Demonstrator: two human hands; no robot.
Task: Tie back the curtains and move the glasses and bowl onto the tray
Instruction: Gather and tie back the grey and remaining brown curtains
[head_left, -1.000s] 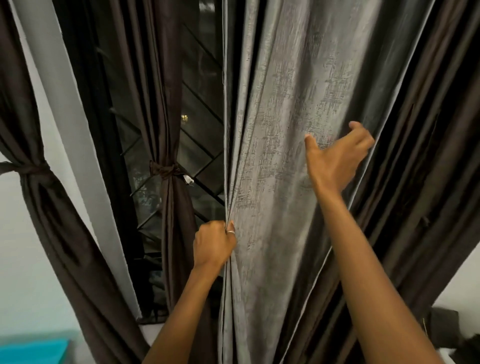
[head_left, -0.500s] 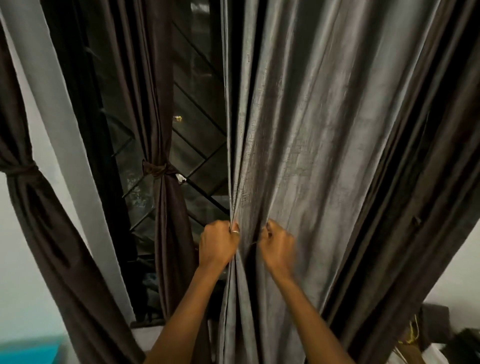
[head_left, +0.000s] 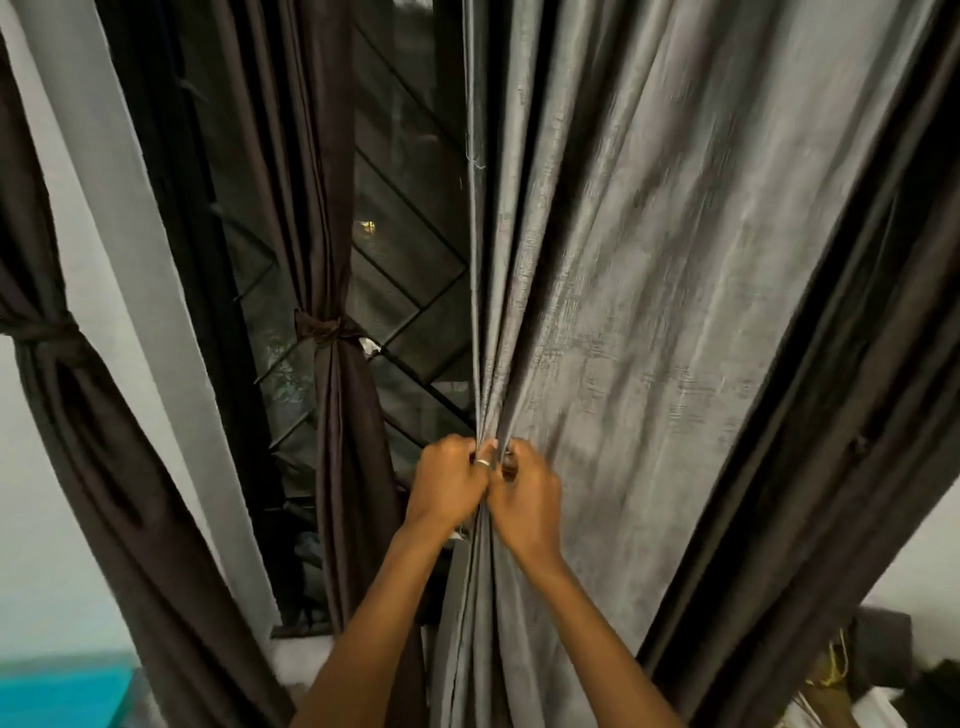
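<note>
Right of the window grille (head_left: 410, 291), our left hand (head_left: 449, 486) and right hand (head_left: 527, 501) clutch the grey curtain (head_left: 649, 312), so let's gather its pleats evenly.

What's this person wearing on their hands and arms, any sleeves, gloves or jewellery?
No gloves or sleeves show; both forearms are bare. The left hand wears a thin silver-coloured ring on one finger. The right hand shows no ring, and neither wrist has a watch or bracelet.

Dark grilled window (head_left: 410, 291), pale wall (head_left: 47, 519)
</note>
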